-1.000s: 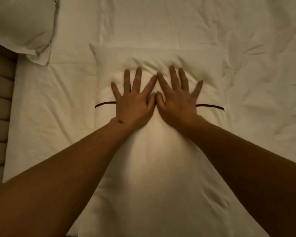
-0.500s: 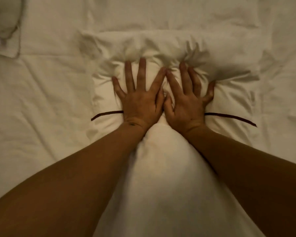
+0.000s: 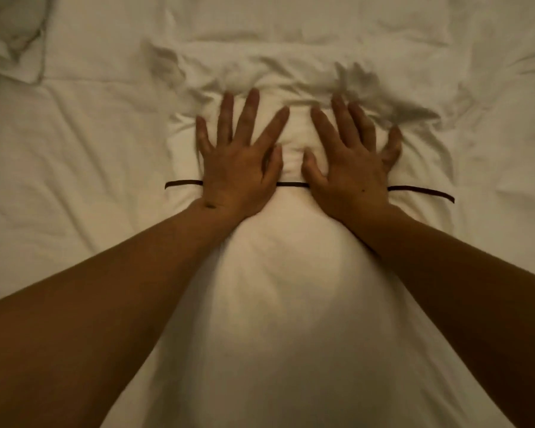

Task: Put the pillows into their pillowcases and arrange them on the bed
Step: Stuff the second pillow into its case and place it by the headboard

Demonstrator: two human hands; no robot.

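Note:
A white pillow in its pillowcase (image 3: 294, 291) lies lengthwise in front of me on the bed. A thin dark trim line (image 3: 420, 191) crosses the case near its far end. Beyond that line the loose end of the case (image 3: 291, 72) is bunched and wrinkled. My left hand (image 3: 238, 162) and my right hand (image 3: 349, 165) press flat on the pillow just past the trim, fingers spread, a small gap between the thumbs. Neither hand grips anything.
A second white pillow (image 3: 10, 29) with a flanged edge lies at the top left corner. The creased white bed sheet (image 3: 68, 156) spreads on all sides of the pillow.
Both hands have pushed forward along the pillow and then moved apart. The far end of the case has bunched up into folds. The view has shifted, so the other pillow sits further into the corner.

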